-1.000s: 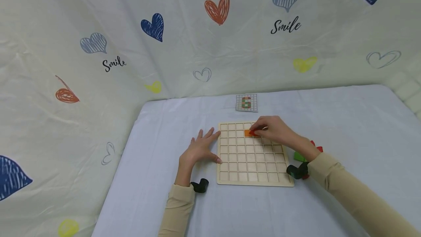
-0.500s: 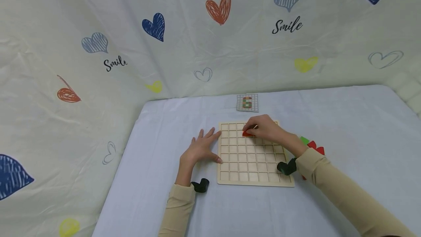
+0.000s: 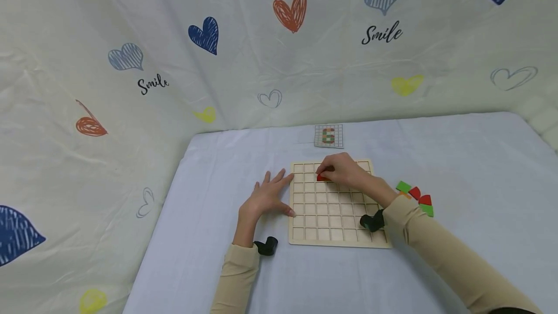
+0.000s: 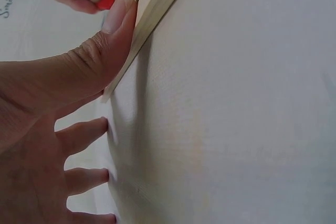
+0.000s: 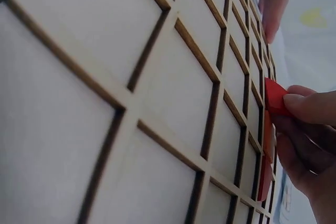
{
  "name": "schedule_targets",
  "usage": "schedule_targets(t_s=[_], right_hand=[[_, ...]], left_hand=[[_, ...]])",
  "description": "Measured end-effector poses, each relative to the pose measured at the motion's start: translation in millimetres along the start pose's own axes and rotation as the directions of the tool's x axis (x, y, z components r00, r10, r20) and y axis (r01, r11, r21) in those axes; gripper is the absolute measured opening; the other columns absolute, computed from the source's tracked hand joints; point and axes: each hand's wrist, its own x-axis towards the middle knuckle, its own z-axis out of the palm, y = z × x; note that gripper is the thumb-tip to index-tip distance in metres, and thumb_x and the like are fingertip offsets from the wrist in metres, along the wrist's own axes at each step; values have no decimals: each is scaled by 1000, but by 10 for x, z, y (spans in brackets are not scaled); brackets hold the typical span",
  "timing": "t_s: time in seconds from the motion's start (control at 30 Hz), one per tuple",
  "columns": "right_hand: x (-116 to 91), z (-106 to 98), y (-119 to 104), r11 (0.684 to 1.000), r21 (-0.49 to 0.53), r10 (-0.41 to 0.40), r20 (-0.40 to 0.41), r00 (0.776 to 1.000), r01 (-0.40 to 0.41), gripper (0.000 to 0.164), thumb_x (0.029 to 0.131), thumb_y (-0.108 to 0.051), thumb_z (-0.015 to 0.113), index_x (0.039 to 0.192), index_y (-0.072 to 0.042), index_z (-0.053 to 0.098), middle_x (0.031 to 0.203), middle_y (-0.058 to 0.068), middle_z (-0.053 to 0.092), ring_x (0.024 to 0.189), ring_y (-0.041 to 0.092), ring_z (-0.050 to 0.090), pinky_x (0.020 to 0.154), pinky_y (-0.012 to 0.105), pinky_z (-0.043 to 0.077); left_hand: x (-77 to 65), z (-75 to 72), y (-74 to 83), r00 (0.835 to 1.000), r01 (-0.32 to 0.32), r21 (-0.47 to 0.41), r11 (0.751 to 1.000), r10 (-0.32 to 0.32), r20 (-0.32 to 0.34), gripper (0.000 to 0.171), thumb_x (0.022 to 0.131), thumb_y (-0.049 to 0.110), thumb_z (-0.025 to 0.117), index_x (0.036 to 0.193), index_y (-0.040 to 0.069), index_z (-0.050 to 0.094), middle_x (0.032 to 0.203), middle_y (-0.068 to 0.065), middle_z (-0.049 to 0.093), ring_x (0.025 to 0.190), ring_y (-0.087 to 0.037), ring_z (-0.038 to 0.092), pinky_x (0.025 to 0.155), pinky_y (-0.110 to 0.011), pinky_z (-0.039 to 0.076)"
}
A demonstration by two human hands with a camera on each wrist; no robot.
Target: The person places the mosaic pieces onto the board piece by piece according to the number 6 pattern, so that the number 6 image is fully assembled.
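Observation:
A wooden grid board (image 3: 322,219) lies on the white-covered table. My right hand (image 3: 344,169) pinches a red tile (image 5: 275,97) with a curved side between thumb and fingers, over a cell in the board's second row from the far edge. Beside it in the right wrist view, an orange tile (image 5: 268,137) and another red tile (image 5: 265,181) sit in the grid, under the hand. My left hand (image 3: 265,197) spreads its fingers at the board's left side, its thumb (image 4: 119,14) touching the wooden edge.
Right of the board lie several loose tiles, among them a green tile (image 3: 403,186), a red tile (image 3: 415,193) and an orange one, partly behind the right sleeve (image 3: 410,217). A small printed grid card (image 3: 329,136) with a coloured pattern lies beyond the board.
My right hand has moved left along the row with the red tile, and its fingers now cover the orange tile. More loose tiles show beside the sleeve. The left hand has stayed put.

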Motion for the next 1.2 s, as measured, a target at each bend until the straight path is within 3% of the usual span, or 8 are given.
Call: schedule_targets(t_s=[0.37, 0.8, 1.2], right_hand=[[-7, 13, -11, 999, 2, -32, -3, 999, 32, 9, 91, 2, 72, 93, -2, 80, 94, 11, 77, 90, 30, 72, 78, 41, 60], [30, 45, 47, 974, -124, -187, 33, 982, 189, 9, 89, 4, 74, 90, -1, 81, 88, 10, 72, 83, 28, 69, 74, 41, 60], [-126, -107, 18, 995, -64, -81, 10, 997, 82, 14, 90, 6, 71, 100, 0, 79, 96, 10, 74, 88, 28, 71, 75, 41, 59]], left_hand=[[4, -1, -5, 1000, -11, 7, 1000, 11, -1, 108, 74, 35, 93, 163, 27, 33, 173, -1, 16, 160, -41, 1, 125, -68, 6], [0, 0, -3, 1000, -6, -2, 1000, 6, -3, 106, 75, 35, 93, 163, 27, 34, 173, -1, 16, 160, -41, 1, 124, -68, 6], [6, 13, -14, 1000, -3, 5, 1000, 3, -3, 107, 74, 35, 93, 163, 27, 34, 173, 0, 17, 160, -41, 1, 124, -68, 7]])
